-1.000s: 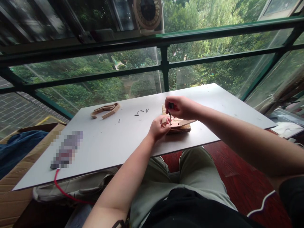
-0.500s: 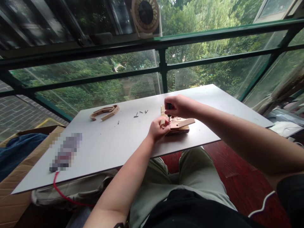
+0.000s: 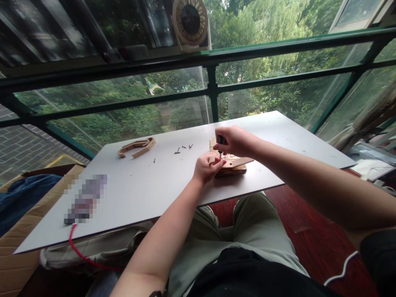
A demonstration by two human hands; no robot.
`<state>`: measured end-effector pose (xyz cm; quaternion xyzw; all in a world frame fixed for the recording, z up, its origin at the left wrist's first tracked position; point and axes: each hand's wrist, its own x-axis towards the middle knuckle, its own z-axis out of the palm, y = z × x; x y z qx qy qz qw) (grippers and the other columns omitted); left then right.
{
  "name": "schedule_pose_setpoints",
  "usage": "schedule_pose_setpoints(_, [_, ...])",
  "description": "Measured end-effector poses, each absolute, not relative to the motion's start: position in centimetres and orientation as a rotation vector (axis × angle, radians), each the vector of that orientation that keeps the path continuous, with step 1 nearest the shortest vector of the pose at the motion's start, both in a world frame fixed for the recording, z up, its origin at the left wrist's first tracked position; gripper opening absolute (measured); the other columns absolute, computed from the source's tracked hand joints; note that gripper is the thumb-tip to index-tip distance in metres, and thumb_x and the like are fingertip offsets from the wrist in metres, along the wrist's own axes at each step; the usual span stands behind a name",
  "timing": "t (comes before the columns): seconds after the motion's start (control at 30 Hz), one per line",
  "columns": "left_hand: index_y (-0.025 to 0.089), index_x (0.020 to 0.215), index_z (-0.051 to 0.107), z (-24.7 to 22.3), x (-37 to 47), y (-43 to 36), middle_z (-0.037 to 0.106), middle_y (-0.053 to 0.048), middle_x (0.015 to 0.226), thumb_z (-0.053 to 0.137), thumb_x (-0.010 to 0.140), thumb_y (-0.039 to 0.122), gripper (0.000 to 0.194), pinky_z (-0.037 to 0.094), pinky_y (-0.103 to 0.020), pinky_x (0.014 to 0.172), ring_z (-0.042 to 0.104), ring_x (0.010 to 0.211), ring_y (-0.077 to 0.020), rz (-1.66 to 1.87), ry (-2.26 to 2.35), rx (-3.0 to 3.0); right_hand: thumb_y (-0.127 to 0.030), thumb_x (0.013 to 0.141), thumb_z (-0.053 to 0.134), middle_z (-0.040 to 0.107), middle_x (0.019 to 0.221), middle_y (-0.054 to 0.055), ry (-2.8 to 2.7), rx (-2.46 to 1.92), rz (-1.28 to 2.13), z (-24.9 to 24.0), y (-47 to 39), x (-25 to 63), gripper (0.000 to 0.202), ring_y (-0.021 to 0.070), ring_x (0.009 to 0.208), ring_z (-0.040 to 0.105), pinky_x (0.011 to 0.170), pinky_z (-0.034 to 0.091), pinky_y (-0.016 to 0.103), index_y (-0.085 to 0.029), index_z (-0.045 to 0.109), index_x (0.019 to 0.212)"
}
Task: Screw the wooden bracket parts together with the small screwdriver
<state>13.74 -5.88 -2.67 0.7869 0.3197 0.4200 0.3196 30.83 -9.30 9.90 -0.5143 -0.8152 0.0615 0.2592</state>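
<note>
My right hand (image 3: 230, 138) is wrapped round the dark handle of a screwdriver (image 3: 220, 140). Its metal shaft points straight down beside the fingers of my left hand (image 3: 206, 168). That hand is closed on a light brown strip with holes (image 3: 236, 163), whose right end sticks out past the fingers. Under the strip lies a worn wooden block (image 3: 232, 171) with a rough, marked top. The screwdriver's tip is hidden by my left fingers, so I cannot tell what it touches.
Several screws (image 3: 177, 151) lie loose on the white table (image 3: 148, 189). A bent brown strip (image 3: 137, 146) with holes sits at the far left. Nearer is a blurred-out object (image 3: 86, 200) with a red cord (image 3: 82, 255) below it. A green railing (image 3: 213, 90) runs behind the table.
The strip's free right end has dipped slightly toward the block. My left thumb reaches a little further right. Both hands keep their hold, and the screwdriver stays upright.
</note>
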Motion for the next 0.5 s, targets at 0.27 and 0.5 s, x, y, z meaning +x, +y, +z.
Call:
schedule_pose_setpoints(0.27, [0.018, 0.102, 0.07, -2.78, 13.06, -5.63, 0.075, -0.009, 0.105, 0.07, 0.085, 0.051, 0.038, 0.057, -0.034, 0.087, 0.071, 0.096, -0.023, 1.067, 0.69, 1.924, -0.033, 0.083, 0.068, 0.06, 0.067, -0.001, -2.177, -1.38, 0.204, 9.51, -9.35, 31.11, 0.016, 0.0112, 0.057, 0.045, 0.056, 0.029, 0.025, -0.02, 0.059, 0.083])
schedule_pose_setpoints(0.5, [0.021, 0.107, 0.06, -3.03, 12.76, -6.07, 0.073, -0.007, 0.108, 0.071, 0.077, 0.023, 0.032, 0.056, -0.036, 0.095, 0.07, 0.104, -0.0221, 1.096, 0.626, 2.044, -0.029, 0.084, 0.064, 0.061, 0.069, -0.001, -2.212, -1.371, 0.239, 9.57, -9.44, 30.84, 0.012, 0.0104, 0.059, 0.043, 0.058, 0.028, 0.025, -0.018, 0.061, 0.085])
